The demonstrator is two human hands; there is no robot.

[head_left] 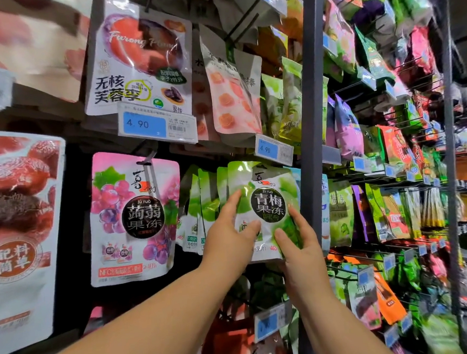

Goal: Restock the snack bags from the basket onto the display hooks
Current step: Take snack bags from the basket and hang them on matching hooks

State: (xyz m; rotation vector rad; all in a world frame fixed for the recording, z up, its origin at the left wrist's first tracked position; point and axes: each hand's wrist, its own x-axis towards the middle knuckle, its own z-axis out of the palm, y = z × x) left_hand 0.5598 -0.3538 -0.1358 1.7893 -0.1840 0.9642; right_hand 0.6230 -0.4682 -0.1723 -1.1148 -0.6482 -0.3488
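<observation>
Left grip (231,233) and right grip (302,251) both hold one green snack bag (268,204), which I see raised in front of the display. My left grip pinches the bag's left edge, thumb pressed on the front and forefinger lying up along the side; its other fingers are hidden from me. My right grip pinches the lower right part the same way, thumb on the front. The bag stands upright, its round black label facing me. Its top edge sits just below a blue price tag (273,149), and I cannot tell whether it is on a hook. Just behind it and to its left hangs a row of matching green bags (201,204). Further left a pink grape bag (134,215) hangs from a hook (148,162), apart from my left grip. Above that hangs a plum bag (139,55) with a second price tag (157,124) beneath it. A grey post (308,101) rises just right of the held bag, and more hanging bags (392,150) fill the rack beyond it.
</observation>
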